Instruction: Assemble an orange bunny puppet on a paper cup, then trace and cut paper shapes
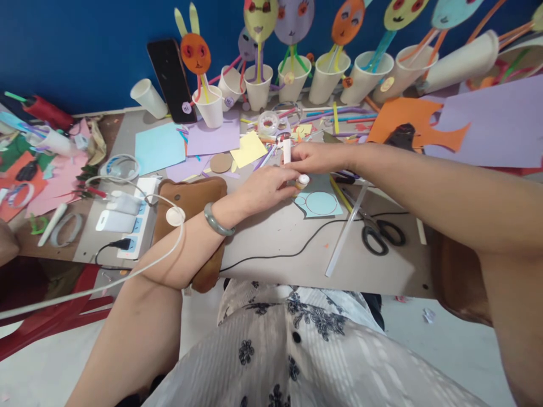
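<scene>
My left hand (267, 189), with a bangle on the wrist, has its thumb and fingers closed around a small cylinder with a rounded white end (302, 180). Its kind is hard to make out. My right hand (316, 157) reaches in from the right, its fingers closed beside a slim white tube (287, 151) that stands up from the fingertips. The two hands touch or nearly touch. Just below them lies a light blue paper piece (320, 204) with drawn circles. To its right are black-handled scissors (382, 234) and a clear stick (345, 232).
White paper cups (257, 90) with paper faces line the blue wall. A phone (172, 79) leans there. Coloured paper (161, 146) and tape (268, 122) lie behind my hands. At left, a power strip (139, 217) trails cables. A brown cushion (206, 198) lies under my left arm.
</scene>
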`<act>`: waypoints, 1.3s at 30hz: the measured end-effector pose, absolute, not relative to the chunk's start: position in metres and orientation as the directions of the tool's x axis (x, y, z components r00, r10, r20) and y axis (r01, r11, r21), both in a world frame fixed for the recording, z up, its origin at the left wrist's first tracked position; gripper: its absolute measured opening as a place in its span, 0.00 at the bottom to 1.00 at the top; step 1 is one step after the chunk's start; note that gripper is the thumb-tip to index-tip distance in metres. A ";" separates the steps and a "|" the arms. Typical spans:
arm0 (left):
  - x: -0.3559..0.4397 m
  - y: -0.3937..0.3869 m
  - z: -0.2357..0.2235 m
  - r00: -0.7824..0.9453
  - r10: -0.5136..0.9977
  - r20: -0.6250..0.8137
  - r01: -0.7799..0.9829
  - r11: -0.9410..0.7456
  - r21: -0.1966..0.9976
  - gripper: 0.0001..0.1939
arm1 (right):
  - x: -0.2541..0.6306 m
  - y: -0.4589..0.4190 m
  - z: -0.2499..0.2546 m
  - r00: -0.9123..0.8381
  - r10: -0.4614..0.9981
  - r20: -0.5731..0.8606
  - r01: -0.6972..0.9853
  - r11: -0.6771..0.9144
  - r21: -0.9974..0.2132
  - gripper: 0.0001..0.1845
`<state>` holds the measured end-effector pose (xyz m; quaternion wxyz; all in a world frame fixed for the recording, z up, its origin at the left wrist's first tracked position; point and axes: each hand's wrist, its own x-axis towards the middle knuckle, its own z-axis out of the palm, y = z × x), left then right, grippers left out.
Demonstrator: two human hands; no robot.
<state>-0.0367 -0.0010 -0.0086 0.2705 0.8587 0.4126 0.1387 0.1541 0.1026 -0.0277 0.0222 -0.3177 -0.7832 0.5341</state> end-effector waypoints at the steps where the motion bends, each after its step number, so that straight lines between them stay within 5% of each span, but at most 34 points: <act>1: -0.037 -0.001 -0.009 0.619 0.786 0.014 0.635 -0.511 0.580 0.14 | 0.153 0.103 -0.027 -0.800 0.520 -0.299 0.467 0.230 -0.854 0.13; 9: -0.037 0.000 -0.012 0.612 0.790 0.028 0.632 -0.510 0.584 0.13 | 0.147 0.102 -0.022 -0.689 0.700 -0.188 0.440 0.199 -0.875 0.14; 15: -0.037 0.000 -0.011 0.612 0.790 0.013 0.638 -0.504 0.583 0.14 | 0.146 0.101 -0.021 -0.791 0.538 -0.291 0.458 0.205 -0.865 0.17; 20: -0.037 -0.001 -0.010 0.618 0.787 0.002 0.642 -0.505 0.577 0.14 | 0.149 0.096 -0.015 -0.770 0.557 -0.312 0.485 0.193 -0.853 0.19; 39: -0.039 0.002 -0.015 0.631 0.774 0.053 0.613 -0.540 0.577 0.17 | 0.183 0.100 -0.039 -0.844 0.524 -0.116 0.352 0.378 -0.856 0.23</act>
